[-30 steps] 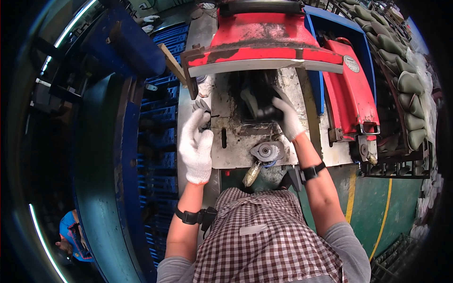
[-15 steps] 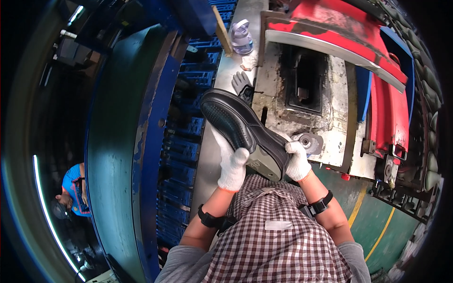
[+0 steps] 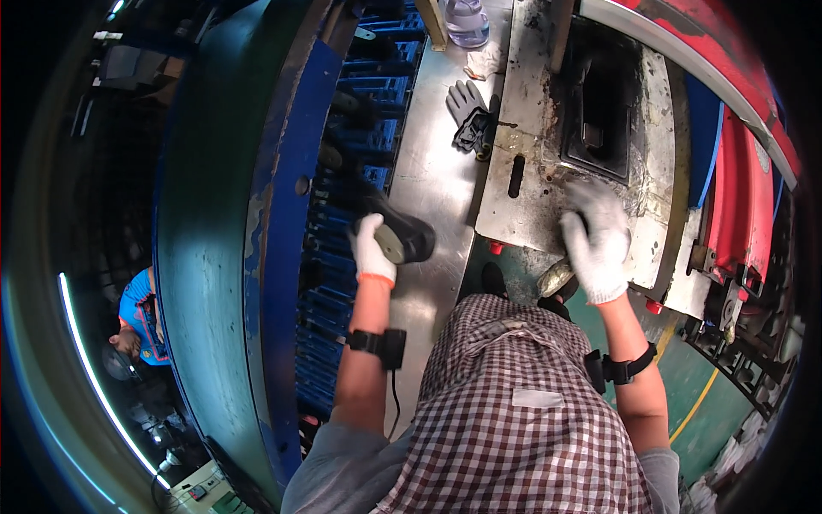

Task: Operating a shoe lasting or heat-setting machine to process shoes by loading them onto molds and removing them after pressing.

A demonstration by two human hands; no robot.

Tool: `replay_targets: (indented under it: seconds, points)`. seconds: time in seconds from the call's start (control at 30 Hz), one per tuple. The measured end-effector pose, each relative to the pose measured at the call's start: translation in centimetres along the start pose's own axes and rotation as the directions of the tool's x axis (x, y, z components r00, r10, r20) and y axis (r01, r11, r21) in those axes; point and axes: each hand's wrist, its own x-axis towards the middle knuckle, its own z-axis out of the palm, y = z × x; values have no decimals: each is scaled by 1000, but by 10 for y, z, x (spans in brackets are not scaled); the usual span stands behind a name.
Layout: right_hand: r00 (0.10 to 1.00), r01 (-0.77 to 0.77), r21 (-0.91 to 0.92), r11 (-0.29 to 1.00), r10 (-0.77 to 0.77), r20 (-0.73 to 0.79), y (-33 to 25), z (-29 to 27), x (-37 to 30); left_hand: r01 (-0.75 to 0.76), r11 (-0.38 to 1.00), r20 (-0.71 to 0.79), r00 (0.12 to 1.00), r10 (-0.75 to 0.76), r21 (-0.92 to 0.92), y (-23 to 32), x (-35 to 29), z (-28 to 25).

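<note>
The black shoe (image 3: 417, 239) is held in the left hand (image 3: 374, 253), at the edge between the blue rack (image 3: 321, 364) and the metal worktop (image 3: 437, 295). The left hand, white-gloved, is closed around the shoe near the pale green last (image 3: 391, 244), with the thumb uppermost; the fingers beneath are hidden. The far end of the shoe is lost in blur and shadow above the rack, so contact with the slats cannot be told. The right hand (image 3: 598, 244), also white-gloved, is blurred, loosely open with nothing seen in its grip; it is placed over the near part of the plate (image 3: 535, 208), just beside a wrapped handle (image 3: 555, 279). Whether the handle is touched cannot be made out. Beyond the right hand, the dark recess (image 3: 610, 103) is seen with no shoe in it. A grey glove (image 3: 467, 107) is laid on the worktop beside the plate, with a bottle (image 3: 467, 26) farther off. The step in hand is judged to be one-handed carrying of the shoe at the rack side. For any move from this position, a firm grip and clearance of the toe from the slats would be called for.
</note>
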Motion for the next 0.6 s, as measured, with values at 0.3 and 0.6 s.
replay_targets:
  seconds: [0.3, 0.6]
  points:
    - [998, -51, -239, 970, 60, 31, 28, 7, -17, -178, 787, -248, 888, 387, 591, 69, 149, -37]
    - [983, -105, -292, 951, 143, 112, 24, 8, -19, -179, 304, -118, 653, 748, 936, 10, 124, -114]
